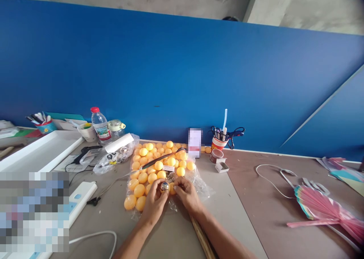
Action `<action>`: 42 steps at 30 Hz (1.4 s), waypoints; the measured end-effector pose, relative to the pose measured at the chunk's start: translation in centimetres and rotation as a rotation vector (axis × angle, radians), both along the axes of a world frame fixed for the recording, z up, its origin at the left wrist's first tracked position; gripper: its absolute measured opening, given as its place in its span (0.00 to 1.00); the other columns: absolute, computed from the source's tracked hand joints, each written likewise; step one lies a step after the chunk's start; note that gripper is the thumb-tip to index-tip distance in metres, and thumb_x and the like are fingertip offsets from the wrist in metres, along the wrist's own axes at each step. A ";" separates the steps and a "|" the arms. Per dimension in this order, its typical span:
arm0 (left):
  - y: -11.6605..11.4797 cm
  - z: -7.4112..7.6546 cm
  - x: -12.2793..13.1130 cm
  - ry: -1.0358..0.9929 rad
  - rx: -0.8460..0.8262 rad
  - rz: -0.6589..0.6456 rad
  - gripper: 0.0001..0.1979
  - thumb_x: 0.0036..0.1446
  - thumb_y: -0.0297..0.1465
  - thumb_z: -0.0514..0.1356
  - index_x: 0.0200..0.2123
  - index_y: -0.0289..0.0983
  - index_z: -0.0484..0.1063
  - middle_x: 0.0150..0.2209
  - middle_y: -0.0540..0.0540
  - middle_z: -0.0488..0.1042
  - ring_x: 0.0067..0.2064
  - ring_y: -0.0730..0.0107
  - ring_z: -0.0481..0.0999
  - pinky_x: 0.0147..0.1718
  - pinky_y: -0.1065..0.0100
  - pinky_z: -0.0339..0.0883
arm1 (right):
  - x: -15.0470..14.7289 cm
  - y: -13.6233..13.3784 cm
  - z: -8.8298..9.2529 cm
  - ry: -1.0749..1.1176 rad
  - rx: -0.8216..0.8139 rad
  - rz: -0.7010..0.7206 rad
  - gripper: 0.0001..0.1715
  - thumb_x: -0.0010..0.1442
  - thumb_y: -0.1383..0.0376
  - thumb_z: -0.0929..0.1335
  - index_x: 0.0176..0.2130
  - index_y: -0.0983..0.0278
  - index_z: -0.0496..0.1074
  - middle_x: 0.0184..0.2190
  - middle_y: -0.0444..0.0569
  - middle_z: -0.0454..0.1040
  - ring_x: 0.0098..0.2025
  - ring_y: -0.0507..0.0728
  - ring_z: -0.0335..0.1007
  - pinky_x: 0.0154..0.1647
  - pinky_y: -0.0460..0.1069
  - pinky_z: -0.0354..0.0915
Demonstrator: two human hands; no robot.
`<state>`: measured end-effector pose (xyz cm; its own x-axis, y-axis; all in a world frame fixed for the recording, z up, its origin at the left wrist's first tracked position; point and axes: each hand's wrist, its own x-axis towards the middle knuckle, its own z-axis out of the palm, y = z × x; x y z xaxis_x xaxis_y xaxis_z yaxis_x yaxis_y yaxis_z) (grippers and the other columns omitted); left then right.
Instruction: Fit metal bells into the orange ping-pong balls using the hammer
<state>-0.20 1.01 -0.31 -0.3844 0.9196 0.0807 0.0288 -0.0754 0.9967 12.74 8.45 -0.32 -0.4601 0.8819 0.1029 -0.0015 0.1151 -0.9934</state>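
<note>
A small shiny metal ball sits between the thumb and fingers of my left hand. Close on its right, my right hand has its thumb and fingertips pinched together; what lies between them, if anything, is too small to make out. Behind and under both hands spreads a clear plastic bag of orange balls, like table tennis balls. Across the balls lies a dark, slim, long tool. A small heap of metal bits and a white label show just beyond my fingers.
A wooden stick lies under my right forearm. Leftward are a power strip, a white tray and a water bottle. A cup of pens and scissors, a small open box and a pink fan stand or lie rightward.
</note>
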 end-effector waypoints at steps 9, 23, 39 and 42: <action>0.3 -1.0 -0.2 0.000 0.003 0.005 0.19 0.52 0.40 0.62 0.46 0.39 0.67 0.41 0.45 0.76 0.43 0.61 0.76 0.44 0.61 0.71 | 0.0 -0.3 0.6 0.005 0.028 -0.006 0.05 0.49 0.64 0.65 0.25 0.62 0.64 0.23 0.42 0.64 0.26 0.52 0.58 0.28 0.47 0.57; 0.3 -0.6 -0.2 0.203 0.034 0.131 0.18 0.50 0.36 0.61 0.45 0.39 0.68 0.42 0.43 0.76 0.42 0.61 0.77 0.44 0.59 0.72 | 1.0 1.4 -1.4 -0.475 0.394 -0.304 0.07 0.51 0.69 0.63 0.33 0.63 0.69 0.31 0.49 0.71 0.34 0.58 0.67 0.37 0.51 0.60; 0.3 -0.9 -0.4 0.295 0.063 0.158 0.17 0.53 0.37 0.59 0.46 0.38 0.67 0.46 0.40 0.75 0.47 0.57 0.76 0.48 0.55 0.70 | 1.5 1.3 -1.6 -0.504 0.340 -0.266 0.19 0.50 0.68 0.64 0.44 0.63 0.66 0.27 0.47 0.74 0.30 0.59 0.69 0.33 0.52 0.59; 0.2 -0.6 -0.5 0.296 0.050 0.161 0.18 0.52 0.38 0.59 0.45 0.38 0.67 0.42 0.41 0.76 0.44 0.57 0.77 0.42 0.57 0.72 | 1.6 1.8 -1.0 -0.288 0.115 -0.264 0.16 0.50 0.64 0.65 0.40 0.63 0.68 0.20 0.40 0.66 0.24 0.55 0.62 0.27 0.49 0.57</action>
<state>-0.71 1.25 -0.95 -0.4777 0.8410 0.2539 0.3319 -0.0948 0.9385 14.36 10.21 -1.34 -0.2440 0.9638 0.1076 0.3197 0.1847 -0.9293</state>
